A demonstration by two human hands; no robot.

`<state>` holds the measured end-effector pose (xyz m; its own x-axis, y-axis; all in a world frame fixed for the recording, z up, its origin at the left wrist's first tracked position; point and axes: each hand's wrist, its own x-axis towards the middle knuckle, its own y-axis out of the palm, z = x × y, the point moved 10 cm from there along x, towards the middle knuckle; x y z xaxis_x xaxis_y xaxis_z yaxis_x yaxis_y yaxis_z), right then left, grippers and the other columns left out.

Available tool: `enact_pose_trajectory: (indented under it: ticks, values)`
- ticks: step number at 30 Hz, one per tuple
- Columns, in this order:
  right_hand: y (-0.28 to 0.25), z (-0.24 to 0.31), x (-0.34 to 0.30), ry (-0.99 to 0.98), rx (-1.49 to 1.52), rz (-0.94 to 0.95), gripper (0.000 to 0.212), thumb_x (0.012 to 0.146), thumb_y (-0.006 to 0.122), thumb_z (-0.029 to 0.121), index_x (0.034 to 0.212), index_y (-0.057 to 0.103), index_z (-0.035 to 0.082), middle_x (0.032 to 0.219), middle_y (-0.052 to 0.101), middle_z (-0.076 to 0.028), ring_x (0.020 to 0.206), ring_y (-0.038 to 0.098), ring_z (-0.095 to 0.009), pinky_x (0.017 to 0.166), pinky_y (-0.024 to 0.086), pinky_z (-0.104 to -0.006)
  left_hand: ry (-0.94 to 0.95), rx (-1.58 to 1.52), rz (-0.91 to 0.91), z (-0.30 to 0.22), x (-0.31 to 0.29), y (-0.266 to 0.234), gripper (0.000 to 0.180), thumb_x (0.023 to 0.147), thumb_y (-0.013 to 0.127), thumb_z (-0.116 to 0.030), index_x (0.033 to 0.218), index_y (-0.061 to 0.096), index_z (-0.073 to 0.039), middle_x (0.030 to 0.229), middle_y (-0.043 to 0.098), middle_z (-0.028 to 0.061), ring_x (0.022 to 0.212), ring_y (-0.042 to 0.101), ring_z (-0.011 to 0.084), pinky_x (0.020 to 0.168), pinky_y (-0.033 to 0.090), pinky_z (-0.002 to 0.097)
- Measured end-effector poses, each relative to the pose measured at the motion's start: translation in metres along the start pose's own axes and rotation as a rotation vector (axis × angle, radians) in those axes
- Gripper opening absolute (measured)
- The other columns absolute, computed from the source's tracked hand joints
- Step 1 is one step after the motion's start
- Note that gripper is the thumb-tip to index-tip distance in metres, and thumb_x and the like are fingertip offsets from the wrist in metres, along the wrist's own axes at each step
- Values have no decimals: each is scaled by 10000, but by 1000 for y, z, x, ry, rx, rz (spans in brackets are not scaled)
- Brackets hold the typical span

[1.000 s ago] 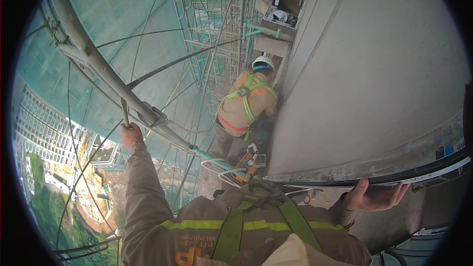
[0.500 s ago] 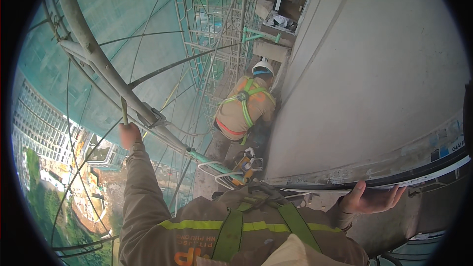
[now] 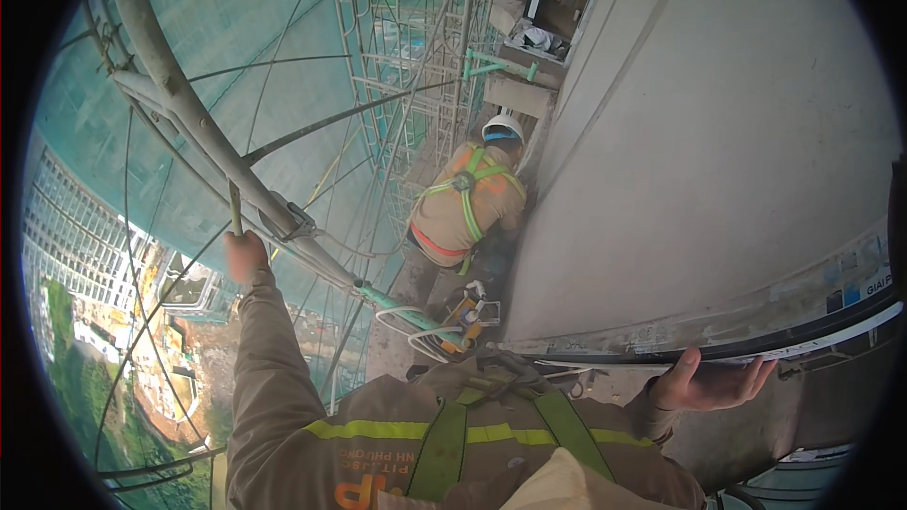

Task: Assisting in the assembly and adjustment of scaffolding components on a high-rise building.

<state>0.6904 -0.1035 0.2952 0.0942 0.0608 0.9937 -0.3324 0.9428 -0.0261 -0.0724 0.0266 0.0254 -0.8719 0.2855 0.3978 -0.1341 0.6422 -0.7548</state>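
My left hand [image 3: 246,258] is closed around a thin scaffold bar [image 3: 235,208] that stands up beside a thick bent-looking pipe [image 3: 194,123]. On the right, my right hand [image 3: 710,383] is held palm up, its fingers stretched out and thumb raised. Its thumb and fingertips meet the lower edge of a black and white trim strip [image 3: 812,344] along the foot of the grey wall panel [image 3: 718,151]. Whether the fingers bear any of its weight, I cannot tell.
A co-worker [image 3: 470,198] in a white helmet and green harness crouches ahead on the narrow walkway. A yellow power tool [image 3: 463,312] lies behind them, near a white rope [image 3: 411,326]. Green netting [image 3: 274,0] hangs outside the scaffold; the ground is far below on the left.
The scaffold and the co-worker sit slightly further left in the picture. My left hand keeps its grip on the bar, and my right hand stays at the trim.
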Motion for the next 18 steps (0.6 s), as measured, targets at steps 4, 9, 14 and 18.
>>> enact_pose_trajectory:
  ticks: [4,9,14,18]
  values:
    - [-1,1,0,-6,45,-10,826,855,767,431,1445,374,8,1516,285,-226,1427,318,-404,1167,308,-575,10,-13,-17,3,0,1,290,843,588,-369,967,583,-106,858,704,177,810,672,431,660,503,545]
    - [-1,0,-1,-1,34,-10,841,852,755,460,1443,375,-3,1522,268,-249,1439,293,-429,1175,298,-594,8,16,-12,5,2,5,300,846,587,-370,989,585,-107,865,707,175,815,673,431,664,505,543]
    - [2,1,1,-1,46,-19,831,852,756,442,1439,379,-10,1521,276,-249,1435,303,-432,1176,301,-592,6,21,0,4,2,6,296,848,577,-365,995,580,-108,876,708,176,819,673,431,666,507,543]
    - [3,8,4,-26,60,-13,781,863,777,372,1433,384,9,1514,315,-202,1410,349,-382,1164,319,-562,1,21,9,5,2,5,289,845,573,-361,983,579,-107,882,708,175,823,673,430,672,508,542]
